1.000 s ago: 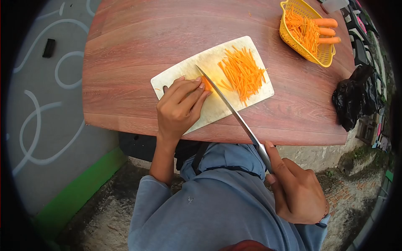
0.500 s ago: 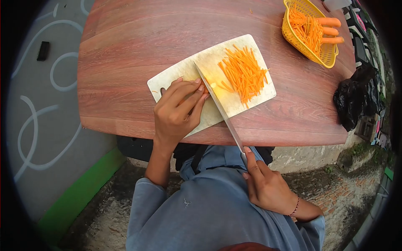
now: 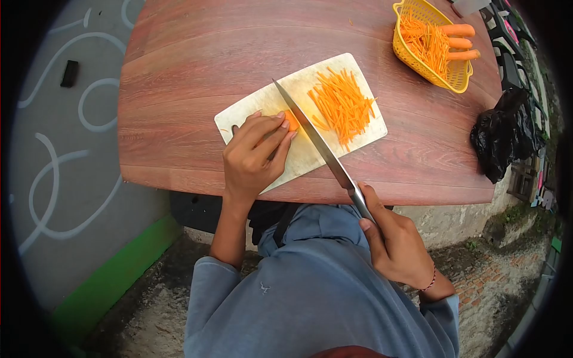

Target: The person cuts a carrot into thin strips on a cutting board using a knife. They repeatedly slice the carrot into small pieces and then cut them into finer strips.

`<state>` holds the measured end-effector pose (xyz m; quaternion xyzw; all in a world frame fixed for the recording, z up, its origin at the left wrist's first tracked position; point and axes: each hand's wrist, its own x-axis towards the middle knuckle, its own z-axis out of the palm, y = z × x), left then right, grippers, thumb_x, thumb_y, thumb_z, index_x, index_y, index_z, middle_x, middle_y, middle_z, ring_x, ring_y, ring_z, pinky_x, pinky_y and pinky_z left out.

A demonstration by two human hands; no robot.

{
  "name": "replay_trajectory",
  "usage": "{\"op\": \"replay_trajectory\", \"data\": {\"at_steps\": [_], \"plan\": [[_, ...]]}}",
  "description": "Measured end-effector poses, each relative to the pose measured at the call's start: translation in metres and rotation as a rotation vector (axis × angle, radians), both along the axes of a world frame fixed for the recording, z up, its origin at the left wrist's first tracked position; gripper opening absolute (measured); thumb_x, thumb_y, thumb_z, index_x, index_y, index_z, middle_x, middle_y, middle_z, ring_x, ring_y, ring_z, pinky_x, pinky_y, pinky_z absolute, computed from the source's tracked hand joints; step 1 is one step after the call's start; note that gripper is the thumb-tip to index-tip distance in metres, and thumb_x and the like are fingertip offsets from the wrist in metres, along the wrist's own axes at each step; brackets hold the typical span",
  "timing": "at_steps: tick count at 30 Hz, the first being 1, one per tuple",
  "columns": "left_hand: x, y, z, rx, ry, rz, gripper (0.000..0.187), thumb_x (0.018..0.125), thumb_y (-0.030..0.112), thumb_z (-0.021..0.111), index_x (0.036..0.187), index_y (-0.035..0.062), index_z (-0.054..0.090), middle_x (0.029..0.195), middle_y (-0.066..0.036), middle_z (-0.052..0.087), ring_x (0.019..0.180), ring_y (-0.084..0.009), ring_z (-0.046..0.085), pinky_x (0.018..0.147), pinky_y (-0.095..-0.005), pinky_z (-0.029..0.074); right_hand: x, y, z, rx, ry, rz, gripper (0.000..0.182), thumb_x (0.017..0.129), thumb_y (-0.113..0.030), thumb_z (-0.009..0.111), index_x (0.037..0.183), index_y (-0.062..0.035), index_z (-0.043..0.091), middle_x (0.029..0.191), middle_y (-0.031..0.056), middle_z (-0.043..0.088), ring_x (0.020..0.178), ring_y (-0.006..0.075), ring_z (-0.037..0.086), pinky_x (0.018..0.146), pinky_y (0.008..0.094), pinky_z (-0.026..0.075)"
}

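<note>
Carrot piece (image 3: 292, 121): in the head view, at upper middle of frame, directly under the fingertips of the left hand (image 3: 253, 152) and partly covered by them. Held down on the cutting board (image 3: 304, 164) by those fingers, bunched and bent. Well apart from the right hand (image 3: 397, 241), found at lower right of centre and wrapped around the handle of the knife (image 3: 318, 138). Blade slanting towards upper left across the board, just right of the carrot piece; contact between the two not determinable. Hands well apart from each other. Carrot strips (image 3: 343, 107) heaped on the board, right of the blade, clear of both hands. Board lying on the table (image 3: 197, 77). At upper right: yellow basket (image 3: 413, 61) with shredded carrot (image 3: 425, 46) and three carrots (image 3: 459, 43). Near right edge: black plastic bag (image 3: 504, 140). Bracelet (image 3: 431, 279) noted on right wrist.
</note>
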<state>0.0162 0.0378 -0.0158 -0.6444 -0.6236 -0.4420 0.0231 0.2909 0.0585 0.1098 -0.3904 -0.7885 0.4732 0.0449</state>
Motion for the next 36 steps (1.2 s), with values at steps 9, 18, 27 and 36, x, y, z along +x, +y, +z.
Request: {"op": "replay_trajectory", "data": {"at_steps": [9,18,27,36], "plan": [[0.001,0.001,0.003,0.007,0.011,-0.002,0.017,0.081,-0.001,0.085,0.098,-0.0002,0.082,0.105,-0.012,0.080,0.094,-0.0290,0.078,0.097,-0.0454,0.061,-0.022,0.018,0.050,0.033,-0.181,0.153,0.060,0.103,-0.007,0.059,0.158,0.0039,0.039,0.089,0.0306,0.069,0.075,0.0506,0.068,0.065,0.0570,0.055],[0.001,0.001,0.002,0.010,-0.006,-0.006,0.016,0.081,-0.001,0.085,0.097,-0.0008,0.082,0.105,-0.013,0.080,0.095,-0.0289,0.078,0.097,-0.0459,0.061,-0.025,-0.003,0.039,0.095,-0.238,0.125,0.063,0.101,-0.008,0.060,0.158,0.0059,0.038,0.090,0.0302,0.068,0.072,0.0489,0.068,0.060,0.0563,0.054],[0.001,0.002,0.003,0.004,-0.016,-0.009,0.016,0.082,-0.002,0.085,0.098,-0.0016,0.082,0.104,-0.013,0.081,0.095,-0.0283,0.079,0.098,-0.0454,0.061,-0.018,0.010,0.034,0.023,-0.099,0.051,0.057,0.102,-0.007,0.062,0.156,0.0027,0.045,0.092,0.0275,0.070,0.076,0.0480,0.069,0.068,0.0538,0.055],[0.000,0.003,0.001,0.036,0.005,-0.010,0.015,0.081,0.000,0.086,0.095,-0.0004,0.081,0.104,-0.011,0.080,0.090,-0.0280,0.077,0.092,-0.0438,0.062,-0.017,0.007,0.003,0.058,0.031,-0.015,0.057,0.103,-0.002,0.059,0.158,0.0034,0.043,0.096,0.0302,0.068,0.085,0.0495,0.069,0.077,0.0515,0.054]]}}
